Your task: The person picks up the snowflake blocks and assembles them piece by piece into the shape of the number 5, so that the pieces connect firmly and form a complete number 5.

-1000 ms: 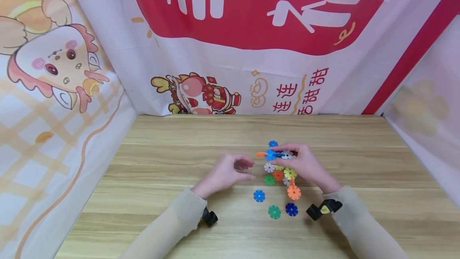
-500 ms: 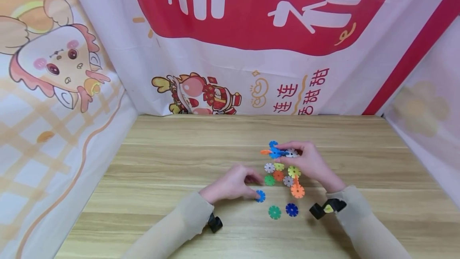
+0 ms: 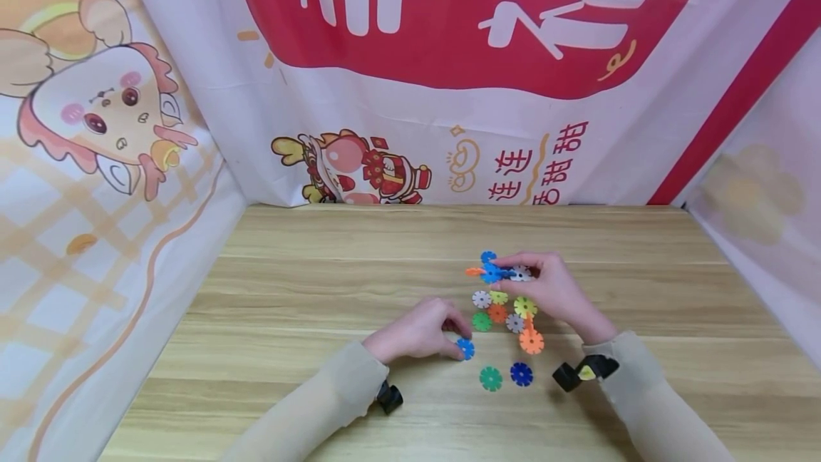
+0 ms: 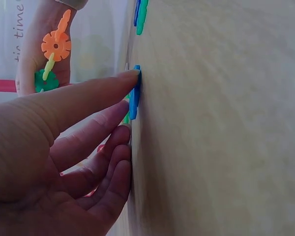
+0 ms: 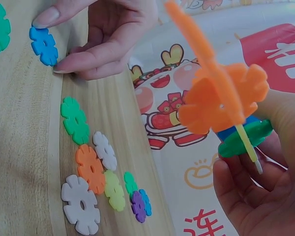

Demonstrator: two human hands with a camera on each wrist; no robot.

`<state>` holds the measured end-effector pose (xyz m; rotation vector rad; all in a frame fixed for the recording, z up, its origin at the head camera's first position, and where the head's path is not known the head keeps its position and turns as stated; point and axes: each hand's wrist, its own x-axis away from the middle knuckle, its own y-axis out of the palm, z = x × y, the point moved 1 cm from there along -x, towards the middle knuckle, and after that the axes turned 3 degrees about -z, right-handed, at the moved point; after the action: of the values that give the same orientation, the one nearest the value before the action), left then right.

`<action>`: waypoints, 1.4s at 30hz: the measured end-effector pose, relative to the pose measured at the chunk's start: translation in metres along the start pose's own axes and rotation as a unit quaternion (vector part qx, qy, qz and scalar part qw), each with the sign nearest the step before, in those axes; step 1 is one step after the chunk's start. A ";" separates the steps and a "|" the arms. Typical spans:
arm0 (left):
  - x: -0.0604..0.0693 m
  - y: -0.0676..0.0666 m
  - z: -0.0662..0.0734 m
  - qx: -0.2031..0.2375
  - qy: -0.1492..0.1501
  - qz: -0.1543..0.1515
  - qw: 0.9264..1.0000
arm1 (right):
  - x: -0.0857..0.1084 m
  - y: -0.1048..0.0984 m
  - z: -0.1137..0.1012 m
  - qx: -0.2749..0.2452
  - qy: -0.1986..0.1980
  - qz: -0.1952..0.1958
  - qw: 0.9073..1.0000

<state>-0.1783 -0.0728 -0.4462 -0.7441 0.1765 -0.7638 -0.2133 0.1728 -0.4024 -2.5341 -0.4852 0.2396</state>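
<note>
My left hand (image 3: 420, 330) is low over the wooden table, its thumb and a finger pinching opposite edges of a blue snowflake disc (image 3: 466, 349). The right wrist view shows this left hand (image 5: 108, 37) on the blue disc's rim. Farther back, my right hand (image 3: 545, 284) grips a cluster of interlocked snowflake discs (image 3: 492, 274), raised off the table. In the right wrist view, its orange disc (image 5: 211, 98) and green disc (image 5: 246, 140) show, joined at angles with a thin yellow one. The palm hides part of the cluster.
Loose discs lie around: a teal-green disc (image 3: 490, 378) and a dark blue disc (image 3: 522, 374) near the front, a green disc (image 3: 482, 321), a white disc (image 3: 481, 299) and a red-orange disc (image 3: 497, 314) by the right hand. A printed cloth (image 3: 385, 113) hangs behind the table.
My left hand has come down toward the front and right and now pinches the blue disc. My right hand shifted slightly right with its cluster, then stayed still.
</note>
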 end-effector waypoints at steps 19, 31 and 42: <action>-0.001 0.000 -0.001 0.006 -0.014 0.000 1.000 | 0.001 0.000 0.000 0.000 -0.004 0.003 1.000; 0.006 -0.010 -0.007 0.095 -0.004 0.008 0.995 | 0.001 0.000 0.002 -0.001 0.001 0.000 1.000; 0.011 -0.036 -0.008 0.109 -0.006 0.103 0.989 | 0.000 0.001 0.003 0.007 0.011 -0.002 1.000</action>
<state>-0.1940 -0.1023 -0.4269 -0.5129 0.1537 -0.5701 -0.2134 0.1737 -0.4050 -2.5197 -0.4782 0.2122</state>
